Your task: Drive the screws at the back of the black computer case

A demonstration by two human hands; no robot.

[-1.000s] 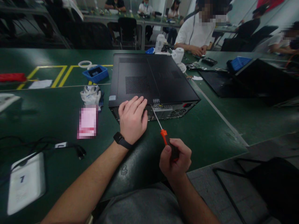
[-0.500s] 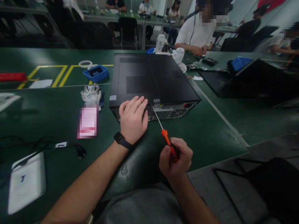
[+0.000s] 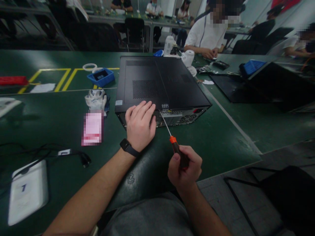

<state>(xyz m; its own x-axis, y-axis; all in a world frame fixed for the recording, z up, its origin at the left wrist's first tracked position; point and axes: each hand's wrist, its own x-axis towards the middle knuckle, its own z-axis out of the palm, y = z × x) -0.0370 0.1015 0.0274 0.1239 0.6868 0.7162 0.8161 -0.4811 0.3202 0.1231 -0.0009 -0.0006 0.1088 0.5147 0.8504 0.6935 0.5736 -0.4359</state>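
A black desktop computer case [image 3: 172, 78] lies flat on the bench, its back panel with fan grille and ports turned towards me. My left hand [image 3: 142, 123] rests over the near top edge of the case, fingers outstretched on the cover and thumb bent down by the back panel. Closed around the handle of an orange and black screwdriver [image 3: 173, 140] is my right hand [image 3: 185, 167]. The screwdriver's thin shaft slants up to the back panel's upper edge, just right of my left hand. Any screw at its tip is too small to make out.
Left of the case lie gloves [image 3: 96, 100], a blurred pink card [image 3: 93, 127] and a blue bin [image 3: 101, 78]. Black cables [image 3: 73, 153] and a white device [image 3: 29, 193] sit nearer me. Across the bench a person [image 3: 206, 36] handles parts; a black panel [image 3: 228, 88] lies right.
The screwdriver handle has turned in my right hand, so its orange stripe no longer faces me. My left hand and the computer case stay in place.
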